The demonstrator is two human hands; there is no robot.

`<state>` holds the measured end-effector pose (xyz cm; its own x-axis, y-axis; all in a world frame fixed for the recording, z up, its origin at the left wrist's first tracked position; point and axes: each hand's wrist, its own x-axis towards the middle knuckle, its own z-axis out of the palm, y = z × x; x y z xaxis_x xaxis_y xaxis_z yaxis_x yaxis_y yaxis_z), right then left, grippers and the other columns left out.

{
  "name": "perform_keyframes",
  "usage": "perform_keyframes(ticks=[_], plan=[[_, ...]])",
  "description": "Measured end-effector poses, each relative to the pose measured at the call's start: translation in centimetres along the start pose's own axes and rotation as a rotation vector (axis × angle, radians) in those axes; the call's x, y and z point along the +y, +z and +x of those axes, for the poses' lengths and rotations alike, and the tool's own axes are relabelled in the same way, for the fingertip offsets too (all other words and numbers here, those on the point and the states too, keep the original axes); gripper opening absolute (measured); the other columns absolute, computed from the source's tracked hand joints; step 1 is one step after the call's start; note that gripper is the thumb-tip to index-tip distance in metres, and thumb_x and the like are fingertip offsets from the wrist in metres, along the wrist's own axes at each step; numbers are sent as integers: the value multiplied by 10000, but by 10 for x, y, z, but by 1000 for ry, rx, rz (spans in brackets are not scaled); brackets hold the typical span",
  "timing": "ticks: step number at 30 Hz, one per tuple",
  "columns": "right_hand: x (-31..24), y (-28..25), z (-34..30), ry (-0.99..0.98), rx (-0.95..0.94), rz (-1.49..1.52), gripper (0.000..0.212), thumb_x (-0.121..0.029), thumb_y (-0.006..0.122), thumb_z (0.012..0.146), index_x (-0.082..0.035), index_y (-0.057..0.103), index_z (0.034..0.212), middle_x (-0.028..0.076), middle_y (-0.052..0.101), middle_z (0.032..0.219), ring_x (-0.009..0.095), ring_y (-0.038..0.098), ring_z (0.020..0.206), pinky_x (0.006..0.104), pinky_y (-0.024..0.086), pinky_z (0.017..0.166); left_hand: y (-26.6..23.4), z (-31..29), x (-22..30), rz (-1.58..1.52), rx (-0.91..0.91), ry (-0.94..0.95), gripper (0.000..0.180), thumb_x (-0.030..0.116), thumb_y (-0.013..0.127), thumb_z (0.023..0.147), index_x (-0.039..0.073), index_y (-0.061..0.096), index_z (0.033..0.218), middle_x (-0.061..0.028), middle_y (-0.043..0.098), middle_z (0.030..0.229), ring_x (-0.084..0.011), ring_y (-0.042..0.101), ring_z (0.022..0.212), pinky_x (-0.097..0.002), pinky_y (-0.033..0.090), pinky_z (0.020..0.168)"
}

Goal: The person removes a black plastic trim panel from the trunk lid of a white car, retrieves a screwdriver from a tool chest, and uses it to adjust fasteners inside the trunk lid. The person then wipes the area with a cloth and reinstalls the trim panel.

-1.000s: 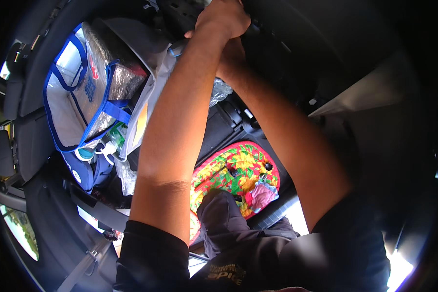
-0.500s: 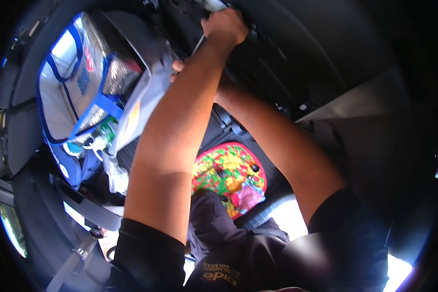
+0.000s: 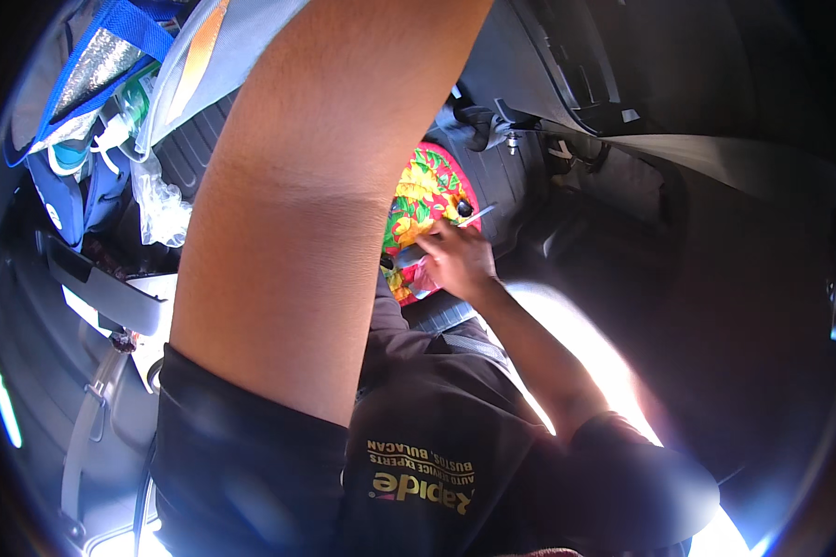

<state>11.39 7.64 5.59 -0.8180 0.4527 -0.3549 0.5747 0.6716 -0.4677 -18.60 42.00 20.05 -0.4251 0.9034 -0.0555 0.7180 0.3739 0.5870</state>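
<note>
My left forearm (image 3: 288,186) crosses the view and leaves at the upper edge, so the left hand is outside the picture. My right hand (image 3: 460,262) is over a round, red-edged floral pad (image 3: 429,176). A thin, pale, rod-like tool (image 3: 477,215) sticks out past its fingers, which are bent around it; they are slightly blurred and the tool's kind is unclear. Small black pieces (image 3: 464,208) lie on the pad, and a pinkish cloth (image 3: 420,280) shows below the fingers. My left forearm hides the pad's left part.
Inside a vehicle, a blue-trimmed insulated bag (image 3: 97,70) stands at the upper left beside a crumpled clear plastic bag (image 3: 161,209). Dark trim panels (image 3: 567,70) rise at the upper right. A seat belt (image 3: 88,427) hangs at the lower left.
My right hand has come from behind my left forearm, near the bag, down to the floral pad. The view has shifted, and my left hand has gone past the upper edge.
</note>
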Motion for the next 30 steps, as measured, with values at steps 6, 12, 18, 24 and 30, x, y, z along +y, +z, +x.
perform_keyframes(ticks=[6,12,18,24,30], plan=[[77,34,-3,303,84,-94,378,-207,808,854,-243,762,1227,7,655,1175,291,730,924,479,614,826,-2,-19,-2,-65,103,-5,456,293,528,1025,56,745,1348,-187,690,1441,-330,649,1368,-435,522,1138],[115,44,57,504,81,-76,374,-319,791,921,-221,747,1278,62,691,1240,342,755,1028,498,616,857,1,-12,-7,-54,120,-7,437,260,508,1033,54,755,1329,-202,689,1432,-336,641,1375,-446,517,1143],[125,61,95,599,-57,-88,454,-322,768,943,-214,690,1378,96,635,1392,333,699,1224,475,580,994,4,-5,-7,3,0,29,490,288,502,1032,43,688,1413,-190,664,1475,-333,629,1388,-468,490,1170],[98,58,41,501,178,-29,543,-289,731,946,-155,588,1453,117,536,1465,357,716,1150,499,590,953,-5,-9,0,-73,-10,-71,510,333,542,1030,13,689,1398,-225,666,1459,-344,629,1386,-452,490,1174],[69,81,-81,371,-13,-120,461,-240,769,866,-104,677,1297,133,598,1329,334,634,1205,506,493,1007,-14,-18,1,-131,-67,-59,583,423,644,1016,2,666,1418,-220,659,1470,-342,623,1393,-451,485,1182]])
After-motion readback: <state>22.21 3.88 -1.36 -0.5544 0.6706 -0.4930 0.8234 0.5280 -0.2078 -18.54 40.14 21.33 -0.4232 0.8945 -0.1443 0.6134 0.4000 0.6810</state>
